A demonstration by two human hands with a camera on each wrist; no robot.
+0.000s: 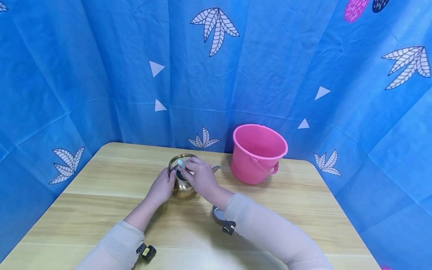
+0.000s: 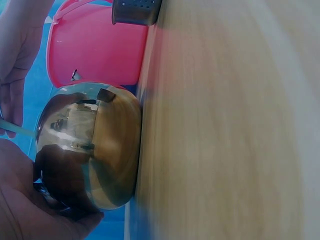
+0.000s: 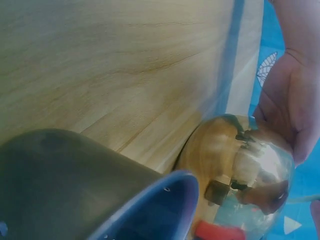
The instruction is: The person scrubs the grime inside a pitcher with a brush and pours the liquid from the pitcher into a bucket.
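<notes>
A shiny brass teapot (image 1: 185,190) with a hoop handle (image 1: 170,165) and a short spout stands upright on the table. My left hand (image 1: 164,186) grips its left side near the base of the handle, thumb toward the mouth. My right hand (image 1: 202,176) is over the pot's open mouth, pinching a slim pale teal stick (image 2: 17,128) whose rounded end (image 1: 181,164) shows above the fingers. In the left wrist view the stick reaches to the pot's top; its far end is hidden. The left palm (image 2: 30,215) lies against the pot in that view.
A pink bucket (image 1: 246,168) with its handle hanging down stands at the back right. Below my right wrist is a dark metal cup (image 3: 65,185), partly covered by the forearm in the head view. Blue patterned curtain (image 1: 202,86) surrounds the wooden table (image 1: 101,217).
</notes>
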